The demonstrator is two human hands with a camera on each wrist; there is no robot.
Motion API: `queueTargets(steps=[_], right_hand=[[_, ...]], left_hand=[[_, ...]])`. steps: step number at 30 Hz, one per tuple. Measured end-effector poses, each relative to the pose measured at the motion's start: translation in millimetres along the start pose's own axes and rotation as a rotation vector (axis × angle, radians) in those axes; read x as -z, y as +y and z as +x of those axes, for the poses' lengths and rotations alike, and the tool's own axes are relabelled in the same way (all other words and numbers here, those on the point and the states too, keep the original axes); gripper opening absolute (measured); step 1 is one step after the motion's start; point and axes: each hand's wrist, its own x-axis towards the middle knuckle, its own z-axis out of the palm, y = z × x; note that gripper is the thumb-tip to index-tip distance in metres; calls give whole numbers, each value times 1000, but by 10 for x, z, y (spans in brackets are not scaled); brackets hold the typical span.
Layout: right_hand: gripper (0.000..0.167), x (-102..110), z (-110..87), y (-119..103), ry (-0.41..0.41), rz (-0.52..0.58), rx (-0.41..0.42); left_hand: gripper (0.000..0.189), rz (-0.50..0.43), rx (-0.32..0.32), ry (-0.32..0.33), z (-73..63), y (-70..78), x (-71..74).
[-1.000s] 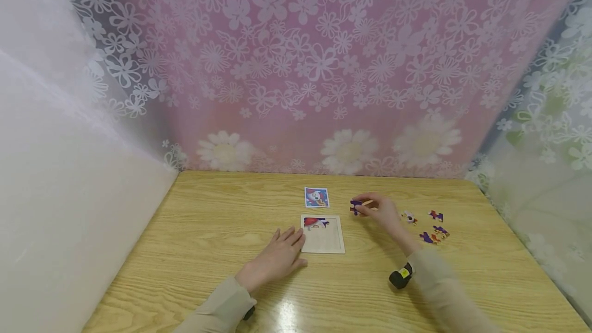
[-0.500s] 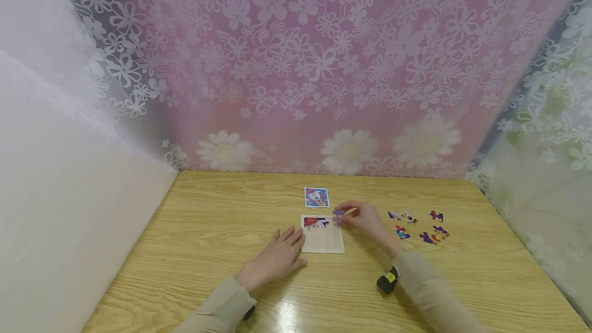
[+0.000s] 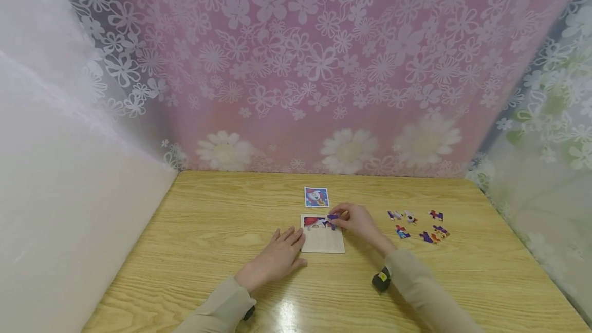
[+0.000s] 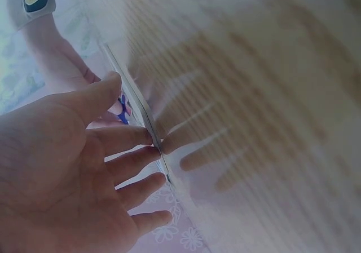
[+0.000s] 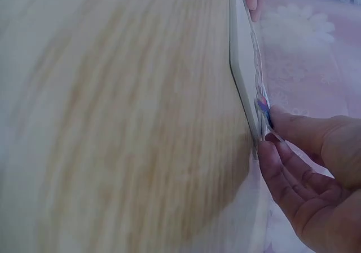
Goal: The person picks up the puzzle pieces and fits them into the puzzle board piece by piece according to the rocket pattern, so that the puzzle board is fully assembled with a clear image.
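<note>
A white square puzzle tray (image 3: 322, 243) lies on the table, with joined red, white and purple pieces (image 3: 316, 222) in its upper left part. My left hand (image 3: 276, 257) rests flat at the tray's left edge, fingers spread and straight; in the left wrist view its fingertips meet the tray's side. Between thumb and fingers, my right hand (image 3: 359, 222) pinches a purple jigsaw piece (image 3: 332, 218) over the tray's upper right part, right beside the joined pieces. The right wrist view shows this piece edge-on, low at the tray's surface, partly hidden by the thumb.
Behind the tray lies a small picture card (image 3: 316, 197) showing a white dog-like figure on blue. Several loose jigsaw pieces lie to the right, among them a red and blue one (image 3: 402, 232) and a red one (image 3: 436, 215). A flowered curtain (image 3: 296, 91) stands behind the table.
My right hand has carried the purple piece leftward from the table right of the card to the tray, beside the joined pieces. My left hand has stayed still.
</note>
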Motion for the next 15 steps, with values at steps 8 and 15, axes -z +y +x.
queueTargets(steps=[8,15], right_hand=[[13,-28,45,-13,-11,-93,21],[12,-48,49,-27,-6,-149,53]], left_hand=[[65,8,1,-3,-5,7,17],[65,15,8,-8,-25,33,46]])
